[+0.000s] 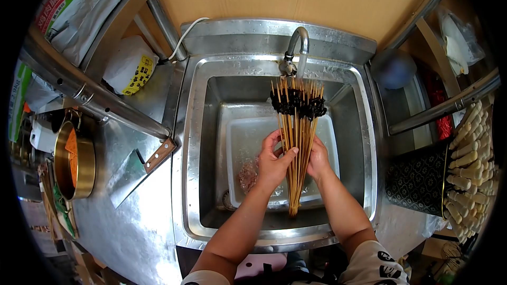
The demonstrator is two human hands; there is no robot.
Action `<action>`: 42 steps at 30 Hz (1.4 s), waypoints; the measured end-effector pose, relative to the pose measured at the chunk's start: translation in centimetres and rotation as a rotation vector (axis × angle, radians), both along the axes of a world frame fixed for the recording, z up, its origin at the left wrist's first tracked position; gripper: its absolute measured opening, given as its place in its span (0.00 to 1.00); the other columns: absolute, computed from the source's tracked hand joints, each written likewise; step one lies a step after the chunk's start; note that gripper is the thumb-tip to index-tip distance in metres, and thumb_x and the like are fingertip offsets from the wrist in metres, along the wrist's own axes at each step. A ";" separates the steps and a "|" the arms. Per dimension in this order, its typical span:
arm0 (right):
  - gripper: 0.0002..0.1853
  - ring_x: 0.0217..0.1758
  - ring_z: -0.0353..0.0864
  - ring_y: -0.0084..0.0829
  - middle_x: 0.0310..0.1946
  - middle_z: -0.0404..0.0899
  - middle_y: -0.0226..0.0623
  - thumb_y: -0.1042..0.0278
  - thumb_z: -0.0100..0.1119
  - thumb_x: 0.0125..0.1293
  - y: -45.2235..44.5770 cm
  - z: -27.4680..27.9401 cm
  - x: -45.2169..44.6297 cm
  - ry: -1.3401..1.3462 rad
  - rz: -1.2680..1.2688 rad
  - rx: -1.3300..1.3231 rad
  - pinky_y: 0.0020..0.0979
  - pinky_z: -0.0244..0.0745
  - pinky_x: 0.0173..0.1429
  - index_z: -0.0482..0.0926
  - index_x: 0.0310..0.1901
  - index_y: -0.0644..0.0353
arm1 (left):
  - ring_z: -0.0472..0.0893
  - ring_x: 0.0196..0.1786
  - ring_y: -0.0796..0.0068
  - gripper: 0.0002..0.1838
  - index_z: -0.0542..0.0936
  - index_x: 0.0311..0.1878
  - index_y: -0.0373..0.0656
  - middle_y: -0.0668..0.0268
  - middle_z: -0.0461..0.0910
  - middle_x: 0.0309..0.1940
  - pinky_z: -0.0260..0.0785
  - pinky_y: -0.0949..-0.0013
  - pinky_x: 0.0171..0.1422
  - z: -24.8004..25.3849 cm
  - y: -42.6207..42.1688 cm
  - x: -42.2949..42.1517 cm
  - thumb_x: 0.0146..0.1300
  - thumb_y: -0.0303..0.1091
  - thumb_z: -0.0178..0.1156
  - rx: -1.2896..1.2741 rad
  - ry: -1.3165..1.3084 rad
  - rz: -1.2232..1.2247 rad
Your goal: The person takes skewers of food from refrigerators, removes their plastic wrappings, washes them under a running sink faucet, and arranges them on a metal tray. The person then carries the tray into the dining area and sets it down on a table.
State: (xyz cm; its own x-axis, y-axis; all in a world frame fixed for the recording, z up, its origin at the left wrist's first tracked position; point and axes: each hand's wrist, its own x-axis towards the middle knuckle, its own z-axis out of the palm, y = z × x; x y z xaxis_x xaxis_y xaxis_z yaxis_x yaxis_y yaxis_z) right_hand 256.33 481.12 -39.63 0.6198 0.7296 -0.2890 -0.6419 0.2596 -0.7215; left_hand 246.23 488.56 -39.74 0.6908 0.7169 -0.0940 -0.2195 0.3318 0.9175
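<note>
Both hands grip one thick bundle of bamboo skewers over the sink. Dark, nearly black pieces of food are threaded near the upper ends, just below the tap, from which water appears to run. My left hand wraps the bundle's left side, its thumb lying across the sticks. On the other side my right hand is closed around the bundle, its fingers partly hidden behind it. Beneath is a pale plastic tub holding water and some pinkish bits.
A cleaver lies on the steel counter left of the sink, near a brass-coloured pot with orange contents. To the right, a black patterned container holds many pale sticks. Metal shelf posts slant in from both sides.
</note>
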 end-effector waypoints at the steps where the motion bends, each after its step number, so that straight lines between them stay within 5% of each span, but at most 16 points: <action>1: 0.18 0.46 0.78 0.36 0.46 0.76 0.44 0.75 0.42 0.63 0.0 -0.2 0.2 0.023 0.015 0.015 0.35 0.75 0.52 0.67 0.55 0.64 | 0.67 0.59 0.71 0.30 0.62 0.60 0.40 0.62 0.67 0.54 0.64 0.66 0.59 0.2 0.0 0.0 0.53 0.22 0.62 -0.022 -0.014 0.005; 14: 0.17 0.45 0.78 0.33 0.45 0.76 0.41 0.75 0.44 0.62 -0.1 -0.3 0.6 0.044 0.022 0.025 0.32 0.75 0.51 0.69 0.53 0.63 | 0.68 0.57 0.71 0.38 0.54 0.63 0.42 0.62 0.69 0.53 0.64 0.68 0.58 0.2 -0.8 0.2 0.51 0.19 0.63 0.010 0.029 0.088; 16: 0.18 0.45 0.79 0.33 0.45 0.76 0.41 0.76 0.44 0.62 0.0 -0.2 0.5 0.069 0.019 0.007 0.33 0.75 0.50 0.69 0.54 0.63 | 0.71 0.54 0.72 0.39 0.52 0.63 0.40 0.62 0.70 0.51 0.66 0.70 0.57 0.0 -1.2 0.2 0.51 0.20 0.65 -0.165 0.165 -0.073; 21: 0.17 0.44 0.78 0.32 0.45 0.76 0.39 0.71 0.43 0.65 -0.1 0.0 0.4 0.048 0.032 -0.072 0.31 0.75 0.50 0.68 0.55 0.62 | 0.73 0.52 0.71 0.42 0.54 0.62 0.35 0.60 0.72 0.50 0.67 0.70 0.56 -0.3 -1.1 0.2 0.47 0.26 0.70 -0.146 0.156 -0.269; 23: 0.17 0.45 0.78 0.31 0.45 0.76 0.38 0.68 0.42 0.67 0.1 0.4 0.1 -0.002 0.029 -0.135 0.30 0.74 0.51 0.67 0.56 0.62 | 0.75 0.47 0.74 0.31 0.62 0.54 0.35 0.62 0.75 0.45 0.68 0.71 0.53 0.5 -1.2 0.1 0.50 0.24 0.67 -0.018 0.197 -0.231; 26: 0.23 0.50 0.73 0.28 0.50 0.72 0.37 0.52 0.34 0.72 0.3 0.7 0.2 -0.092 -0.063 -0.160 0.30 0.68 0.56 0.64 0.59 0.61 | 0.76 0.46 0.75 0.28 0.64 0.53 0.34 0.62 0.76 0.43 0.69 0.72 0.52 0.6 -1.4 0.1 0.50 0.24 0.67 0.056 0.237 -0.221; 32: 0.24 0.50 0.73 0.29 0.49 0.72 0.37 0.49 0.40 0.70 -0.2 1.0 0.5 -0.109 -0.055 -0.003 0.31 0.68 0.56 0.65 0.57 0.59 | 0.76 0.46 0.76 0.25 0.65 0.52 0.33 0.62 0.76 0.43 0.69 0.72 0.51 2.3 -1.8 -0.2 0.53 0.25 0.64 0.282 0.262 -0.205; 35: 0.23 0.48 0.74 0.29 0.47 0.74 0.36 0.50 0.47 0.67 -0.3 -0.1 1.3 -0.026 -0.043 -0.023 0.33 0.70 0.54 0.66 0.55 0.59 | 0.76 0.45 0.77 0.26 0.65 0.55 0.35 0.63 0.76 0.44 0.69 0.72 0.50 1.0 -1.8 0.0 0.54 0.26 0.64 -0.030 0.171 -0.202; 39: 0.22 0.45 0.77 0.30 0.43 0.76 0.35 0.49 0.48 0.66 0.1 0.2 0.8 0.049 0.013 0.082 0.33 0.73 0.51 0.70 0.52 0.59 | 0.76 0.42 0.78 0.22 0.69 0.53 0.37 0.65 0.77 0.41 0.69 0.73 0.47 0.0 -1.4 -0.1 0.56 0.28 0.63 -0.116 0.279 -0.149; 42: 0.25 0.46 0.77 0.34 0.45 0.76 0.39 0.45 0.44 0.67 0.2 -0.4 0.7 0.072 -0.010 0.004 0.36 0.74 0.49 0.70 0.54 0.58 | 0.76 0.38 0.79 0.15 0.74 0.46 0.38 0.67 0.78 0.36 0.69 0.73 0.42 0.1 -1.0 -0.5 0.58 0.33 0.62 -0.099 0.328 -0.374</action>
